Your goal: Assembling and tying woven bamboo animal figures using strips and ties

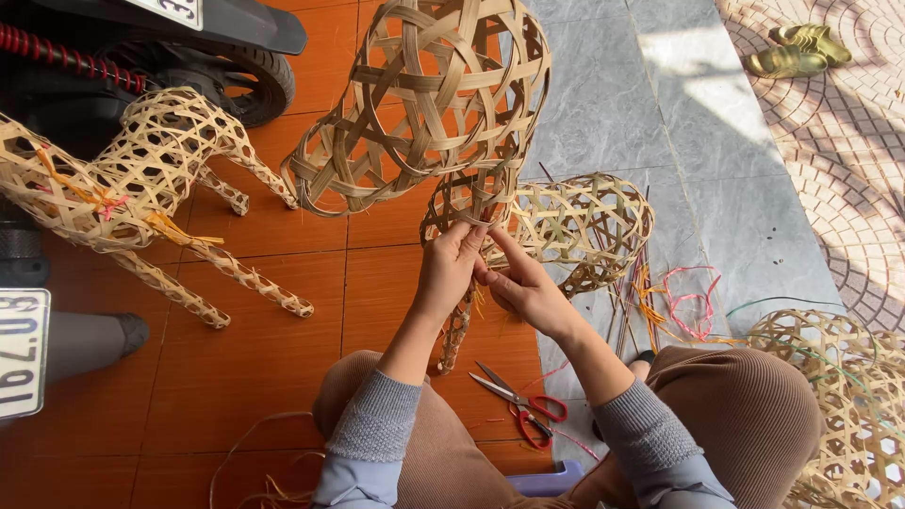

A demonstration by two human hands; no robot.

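Note:
A woven bamboo animal figure [424, 104] with an open lattice body is held up in front of me. My left hand [448, 269] grips the narrow woven part below the body. My right hand [523, 287] pinches a thin strip against the same spot, its fingers touching the left hand's. A woven leg [456, 332] hangs down between my forearms. Behind my hands another woven bamboo piece [589, 221] lies on the floor. Red-handled scissors [523, 403] lie shut on the tile between my knees.
A finished woven bamboo deer [141, 179] stands on the orange tiles at left, beside a scooter wheel [240, 80]. Loose coloured strips [674, 306] lie on the grey stone at right. More woven pieces [848, 396] sit at right. Green sandals [797, 52] lie far right.

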